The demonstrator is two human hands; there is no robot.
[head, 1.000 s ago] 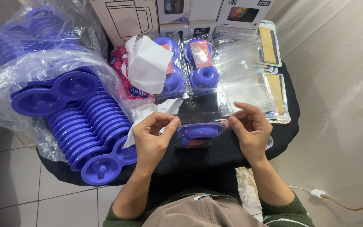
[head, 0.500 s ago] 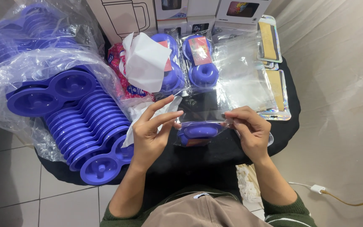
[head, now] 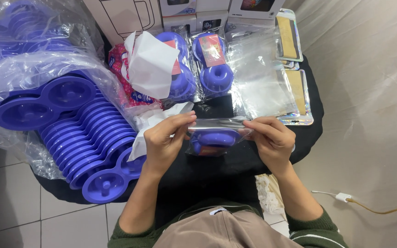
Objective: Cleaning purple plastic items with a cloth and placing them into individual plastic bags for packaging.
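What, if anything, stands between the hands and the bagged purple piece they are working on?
Nothing visible. The left hand and right hand both pinch the top edge of the clear bag directly, with the purple piece hanging inside it between them.

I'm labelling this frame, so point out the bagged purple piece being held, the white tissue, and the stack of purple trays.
bagged purple piece (head: 214, 139), head view, on its purple rim.
white tissue (head: 151, 64), head view, middle of the sheet.
stack of purple trays (head: 88, 142), head view, on the stacked rims.
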